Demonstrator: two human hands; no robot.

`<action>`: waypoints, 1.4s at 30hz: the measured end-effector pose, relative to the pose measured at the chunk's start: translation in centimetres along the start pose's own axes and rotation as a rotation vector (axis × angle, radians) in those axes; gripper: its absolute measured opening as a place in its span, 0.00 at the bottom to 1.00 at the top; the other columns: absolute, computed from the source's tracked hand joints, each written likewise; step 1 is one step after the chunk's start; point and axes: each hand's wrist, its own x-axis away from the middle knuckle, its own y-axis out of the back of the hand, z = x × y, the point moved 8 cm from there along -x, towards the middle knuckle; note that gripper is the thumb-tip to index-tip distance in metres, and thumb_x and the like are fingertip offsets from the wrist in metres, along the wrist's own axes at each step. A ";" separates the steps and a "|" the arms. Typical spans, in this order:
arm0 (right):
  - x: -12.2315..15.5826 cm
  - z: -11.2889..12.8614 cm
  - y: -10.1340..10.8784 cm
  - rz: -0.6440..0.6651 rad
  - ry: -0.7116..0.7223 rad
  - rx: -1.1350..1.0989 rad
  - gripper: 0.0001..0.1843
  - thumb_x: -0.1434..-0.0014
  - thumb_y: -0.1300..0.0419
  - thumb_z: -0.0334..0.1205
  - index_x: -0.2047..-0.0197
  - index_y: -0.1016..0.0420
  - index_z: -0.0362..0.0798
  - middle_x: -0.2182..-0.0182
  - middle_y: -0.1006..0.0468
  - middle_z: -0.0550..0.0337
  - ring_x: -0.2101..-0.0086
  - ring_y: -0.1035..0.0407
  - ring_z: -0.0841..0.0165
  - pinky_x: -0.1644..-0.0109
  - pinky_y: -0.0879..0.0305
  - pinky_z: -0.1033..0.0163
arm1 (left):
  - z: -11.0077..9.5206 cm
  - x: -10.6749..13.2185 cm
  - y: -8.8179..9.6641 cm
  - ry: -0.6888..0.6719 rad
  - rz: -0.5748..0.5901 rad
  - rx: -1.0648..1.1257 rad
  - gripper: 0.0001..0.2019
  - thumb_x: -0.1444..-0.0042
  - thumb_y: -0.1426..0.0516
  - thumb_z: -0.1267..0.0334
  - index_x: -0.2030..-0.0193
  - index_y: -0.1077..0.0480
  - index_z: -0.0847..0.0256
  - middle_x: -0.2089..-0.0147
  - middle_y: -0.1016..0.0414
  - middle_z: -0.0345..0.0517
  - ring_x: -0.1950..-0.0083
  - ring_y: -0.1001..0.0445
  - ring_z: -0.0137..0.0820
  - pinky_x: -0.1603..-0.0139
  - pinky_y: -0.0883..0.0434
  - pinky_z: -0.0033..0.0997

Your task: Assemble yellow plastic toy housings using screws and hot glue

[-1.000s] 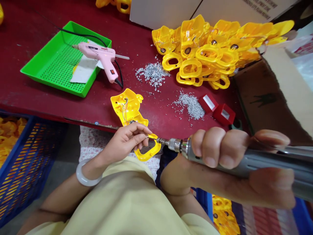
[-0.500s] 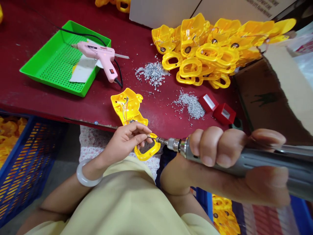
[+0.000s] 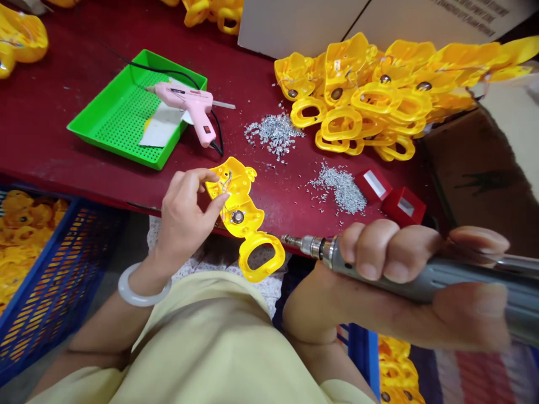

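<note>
A yellow plastic shell (image 3: 244, 219) lies inner side up at the table's front edge, its ring-shaped handle (image 3: 275, 261) jutting toward my body. Thin wires and a round metal part (image 3: 237, 216) show inside it. My left hand (image 3: 185, 216) has the shell's left edge between thumb and forefinger, close to the wires. In my right hand (image 3: 391, 252) is a grey electric screwdriver (image 3: 425, 279), gripped along its body. Its bit end points left, level with the top of the handle; whether the tip touches the plastic I cannot tell.
Beyond the shell lie a heap of small shiny parts (image 3: 275, 133) and a heap of screws (image 3: 343, 188) beside red boxes (image 3: 404, 206). A pink glue gun (image 3: 187, 104) rests on a green tray (image 3: 113, 151). More yellow shells (image 3: 343, 120) are piled at back right. Blue crates (image 3: 76, 269) flank me.
My left hand has moved from the screwdriver's bit up and left to the shell's upper edge. The camera view has shifted slightly. My right hand still grips the screwdriver.
</note>
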 end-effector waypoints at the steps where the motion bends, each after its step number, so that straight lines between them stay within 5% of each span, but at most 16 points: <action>1: 0.0 -0.1 -0.1 0.002 0.012 -0.002 0.10 0.52 0.37 0.39 0.64 0.23 0.52 0.84 0.41 0.74 0.88 0.50 0.76 0.87 0.50 0.63 | 0.1 -0.5 -0.2 -0.025 0.002 -0.050 0.12 0.43 0.38 0.62 0.54 0.32 0.59 0.55 0.24 0.46 0.58 0.29 0.33 0.55 0.31 0.34; 9: -0.1 -0.8 -0.7 0.002 0.022 -0.002 0.12 0.52 0.42 0.36 0.62 0.24 0.50 0.82 0.37 0.73 0.85 0.46 0.75 0.83 0.46 0.63 | -0.2 -2.2 -3.4 -0.130 -0.018 -0.402 0.07 0.42 0.39 0.61 0.62 0.32 0.60 0.63 0.23 0.48 0.57 0.32 0.41 0.54 0.39 0.41; 14: -0.3 -1.3 -1.0 0.020 0.004 0.028 0.11 0.50 0.41 0.38 0.61 0.25 0.52 0.82 0.39 0.73 0.84 0.45 0.75 0.80 0.44 0.63 | -0.4 -2.4 -3.4 -0.168 -0.012 -0.361 0.00 0.41 0.41 0.67 0.63 0.28 0.59 0.67 0.23 0.44 0.60 0.32 0.38 0.57 0.41 0.39; 24: -2.4 -2.9 -4.2 0.129 0.108 0.133 0.04 0.44 0.40 0.44 0.63 0.28 0.60 0.83 0.47 0.73 0.86 0.46 0.74 0.82 0.43 0.65 | -1.1 -2.2 -3.0 -0.297 0.056 -0.376 0.06 0.38 0.43 0.63 0.65 0.25 0.58 0.65 0.21 0.44 0.59 0.33 0.39 0.59 0.41 0.42; 32: -3.2 -6.1 -7.3 0.162 0.102 0.194 0.05 0.40 0.43 0.47 0.59 0.33 0.63 0.80 0.44 0.70 0.83 0.42 0.72 0.77 0.39 0.62 | -2.2 -1.9 -3.8 -0.401 0.037 -0.552 0.09 0.39 0.44 0.65 0.72 0.32 0.59 0.71 0.26 0.46 0.61 0.35 0.40 0.64 0.43 0.41; 42: -3.3 -7.9 -7.8 0.217 0.105 0.119 0.09 0.41 0.41 0.48 0.57 0.36 0.63 0.79 0.41 0.71 0.83 0.42 0.72 0.78 0.39 0.62 | -1.6 -1.3 -4.2 -0.396 0.121 -0.440 0.12 0.38 0.48 0.71 0.73 0.32 0.61 0.68 0.27 0.49 0.60 0.34 0.37 0.63 0.34 0.36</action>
